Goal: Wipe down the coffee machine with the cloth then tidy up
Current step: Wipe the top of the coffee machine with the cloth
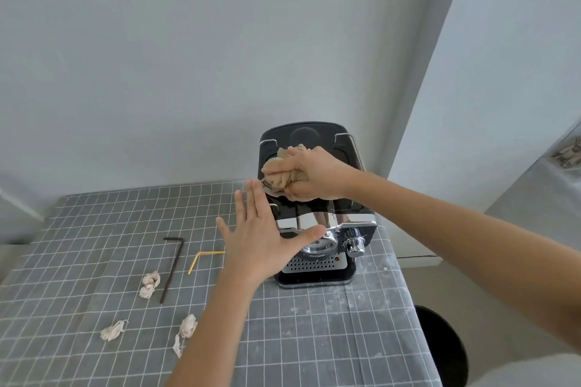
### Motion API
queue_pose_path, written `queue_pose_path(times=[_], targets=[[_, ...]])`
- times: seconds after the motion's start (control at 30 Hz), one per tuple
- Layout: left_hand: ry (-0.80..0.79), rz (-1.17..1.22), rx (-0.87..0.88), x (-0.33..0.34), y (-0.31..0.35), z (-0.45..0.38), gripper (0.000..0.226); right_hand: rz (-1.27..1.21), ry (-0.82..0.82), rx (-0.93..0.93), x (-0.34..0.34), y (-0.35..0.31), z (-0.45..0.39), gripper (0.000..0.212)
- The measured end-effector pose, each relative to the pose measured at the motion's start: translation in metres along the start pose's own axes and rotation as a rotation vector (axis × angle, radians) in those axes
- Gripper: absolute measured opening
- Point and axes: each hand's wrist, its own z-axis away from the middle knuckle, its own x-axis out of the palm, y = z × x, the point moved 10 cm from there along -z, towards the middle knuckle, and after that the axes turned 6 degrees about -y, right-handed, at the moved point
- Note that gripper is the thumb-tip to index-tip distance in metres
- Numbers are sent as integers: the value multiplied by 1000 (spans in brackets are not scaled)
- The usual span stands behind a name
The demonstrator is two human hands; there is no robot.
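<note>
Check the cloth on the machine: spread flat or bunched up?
Bunched: the cloth sits crumpled in the right hand, fingers curled round it, atop the coffee machine.

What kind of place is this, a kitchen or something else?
Hard to say; probably a makeshift home or staged corner. A coffee machine stands on a table under a grey checked cloth against bare white walls, with no sink or cabinets visible.

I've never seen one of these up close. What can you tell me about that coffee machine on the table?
The coffee machine is a compact black and shiny chrome box standing upright near the right edge of the grid-patterned table. Its front shows a chrome knob, a round dial, a small red light and a perforated metal tray. The right hand presses a bunched beige cloth on its dark top; the left hand, fingers straight, rests against its left side.
</note>
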Motion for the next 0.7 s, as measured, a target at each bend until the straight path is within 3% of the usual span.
queue_pose_path(times=[0.17, 0.27, 0.37, 0.5, 0.6, 0.7], targets=[[1, -1, -8, -1, 0, 2, 139, 44, 101, 192, -20, 35, 13, 53], [-9, 2, -3, 1, 1, 2, 139, 299, 12, 377, -12, 50, 37, 47], [-11, 1, 2, 2, 0, 1, 139, 537, 55, 422, 0, 33, 39, 48], [-4, 8, 5, 2, 0, 2, 140, 506, 113, 519, 3, 13, 45, 41], [6, 10, 10, 2, 1, 1, 141, 475, 144, 479, 14, 2, 42, 38], [3, 3, 4, 1, 1, 0, 141, 314, 75, 396, 23, 10, 18, 46]])
